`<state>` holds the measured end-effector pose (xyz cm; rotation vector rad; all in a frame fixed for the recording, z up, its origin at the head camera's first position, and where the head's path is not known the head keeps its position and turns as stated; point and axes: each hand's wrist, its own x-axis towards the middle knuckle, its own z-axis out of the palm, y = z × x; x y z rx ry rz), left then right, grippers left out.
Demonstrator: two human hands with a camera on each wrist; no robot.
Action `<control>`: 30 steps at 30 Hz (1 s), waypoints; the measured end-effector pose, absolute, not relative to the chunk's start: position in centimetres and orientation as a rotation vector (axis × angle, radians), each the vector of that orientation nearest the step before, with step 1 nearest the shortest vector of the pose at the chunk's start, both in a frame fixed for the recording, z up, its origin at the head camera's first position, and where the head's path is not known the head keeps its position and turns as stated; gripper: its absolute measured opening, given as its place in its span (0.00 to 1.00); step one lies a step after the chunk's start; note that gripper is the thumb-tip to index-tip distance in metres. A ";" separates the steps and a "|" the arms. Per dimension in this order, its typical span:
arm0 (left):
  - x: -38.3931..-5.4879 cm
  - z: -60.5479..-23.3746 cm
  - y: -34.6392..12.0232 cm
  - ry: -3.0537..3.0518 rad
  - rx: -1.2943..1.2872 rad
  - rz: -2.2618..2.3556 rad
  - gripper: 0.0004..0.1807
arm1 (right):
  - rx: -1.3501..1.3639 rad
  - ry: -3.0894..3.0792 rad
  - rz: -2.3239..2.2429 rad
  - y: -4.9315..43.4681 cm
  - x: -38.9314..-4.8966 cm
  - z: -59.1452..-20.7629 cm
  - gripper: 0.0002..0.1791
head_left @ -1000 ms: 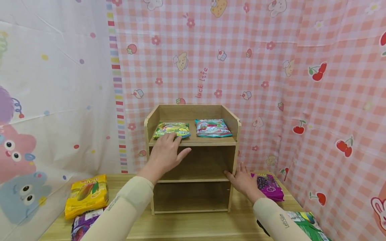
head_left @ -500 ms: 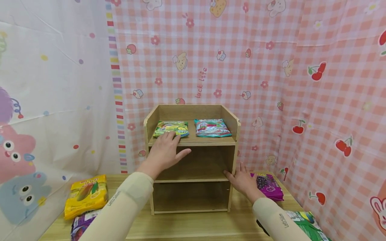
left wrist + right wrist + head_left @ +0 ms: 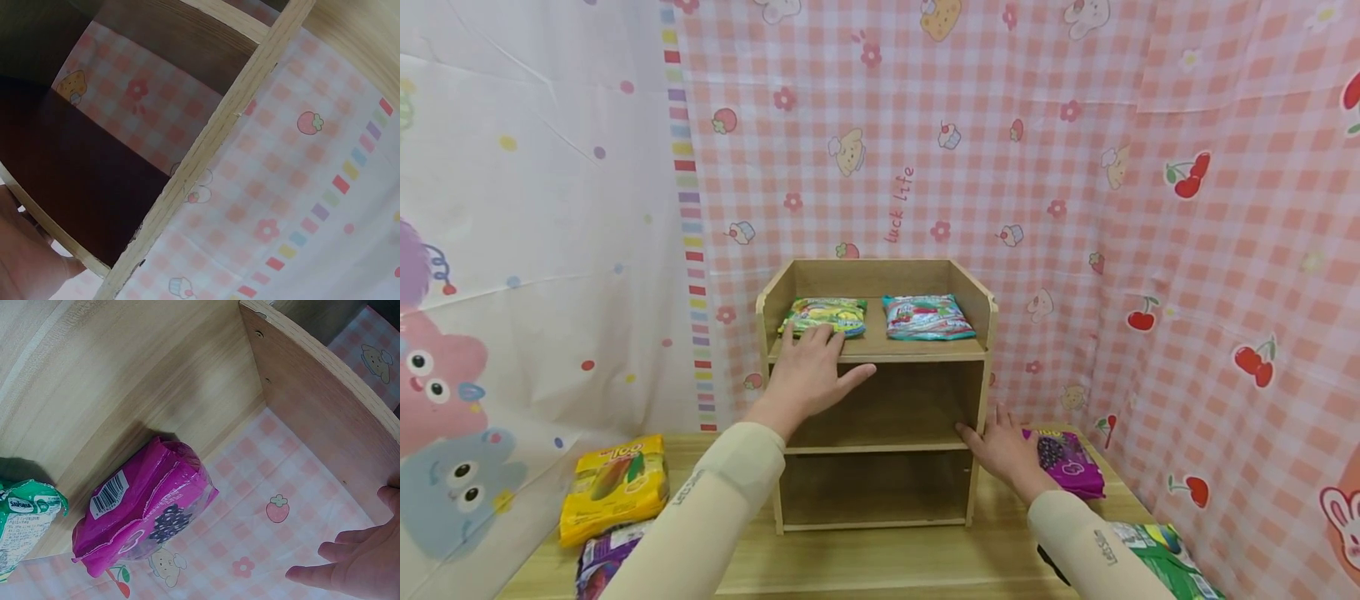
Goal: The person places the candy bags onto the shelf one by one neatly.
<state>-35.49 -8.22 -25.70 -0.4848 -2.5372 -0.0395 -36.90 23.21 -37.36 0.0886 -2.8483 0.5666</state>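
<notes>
In the head view, a yellow-green snack bag (image 3: 826, 316) lies on the top shelf of a small wooden shelf unit (image 3: 880, 358). My left hand (image 3: 808, 371) reaches over that shelf's front edge, its extended fingertips at the bag's near edge and the thumb spread to the right. In the left wrist view, part of this hand (image 3: 31, 256) shows below the shelf board. My right hand (image 3: 1006, 450) is at the unit's right side panel, thumb by its front edge. Its fingers (image 3: 350, 547) stretch out straight, holding nothing, in the right wrist view.
A teal-and-red bag (image 3: 928, 317) lies on the top shelf's right. A yellow mango bag (image 3: 616, 485) and a purple bag (image 3: 610, 554) sit left on the table (image 3: 850, 567). Right of the unit are a magenta grape bag (image 3: 150, 506) and a green bag (image 3: 28, 515).
The yellow-green bag has slid slightly back and left on the top shelf, with my left fingers at its front edge. My right hand has stayed at the side panel.
</notes>
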 end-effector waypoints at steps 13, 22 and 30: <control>-35.7 -25.7 -8.4 -2.562 -0.484 -0.040 0.47 | 0.086 -2.846 0.559 23.3 -37.0 -37.3 0.48; -35.3 -26.1 -8.3 -2.520 -0.488 -0.029 0.44 | 0.069 -2.851 0.538 23.3 -37.1 -37.6 0.49; -34.9 -26.6 -9.1 -2.418 -0.478 -0.047 0.41 | 0.081 -2.845 0.554 23.3 -37.2 -37.6 0.50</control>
